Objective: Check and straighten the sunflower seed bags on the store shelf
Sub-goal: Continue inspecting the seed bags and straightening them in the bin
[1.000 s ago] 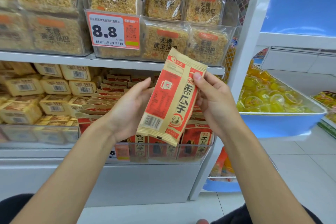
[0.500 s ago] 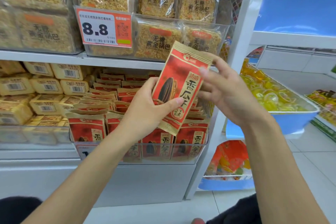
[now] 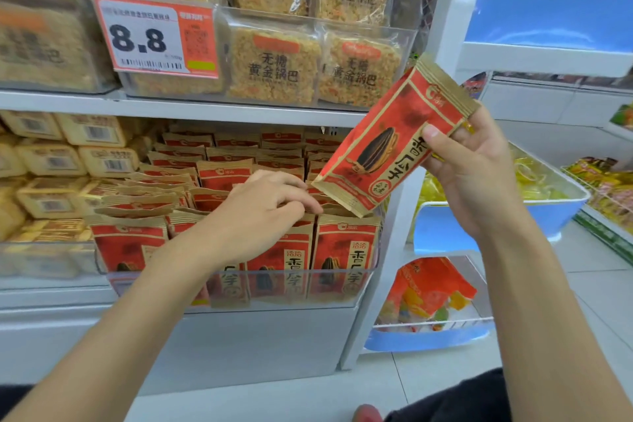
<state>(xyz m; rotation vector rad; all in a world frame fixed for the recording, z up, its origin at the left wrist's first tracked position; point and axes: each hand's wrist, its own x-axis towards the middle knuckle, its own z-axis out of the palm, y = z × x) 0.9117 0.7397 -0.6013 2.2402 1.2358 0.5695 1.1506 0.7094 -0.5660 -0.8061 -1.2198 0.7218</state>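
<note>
Yellow packets (image 3: 51, 161) are stacked at the left of the frame, under a white shelf (image 3: 205, 110). In the centre, red seed bags (image 3: 342, 250) stand in a clear tray (image 3: 274, 271). The left hand (image 3: 260, 212) rests on their tops, its grip loose, fingers bent and holding nothing. Further right and higher, the right hand (image 3: 476, 175) has its grip clamped on one tilted seed bag (image 3: 387, 147), thumb on the front.

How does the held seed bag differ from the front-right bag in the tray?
The held bag is tilted in the air, gripped by the right hand; the front-right bag stands upright in the clear tray. The tray wall screens the front-right bag's foot, not the held bag. Same red print.
</note>
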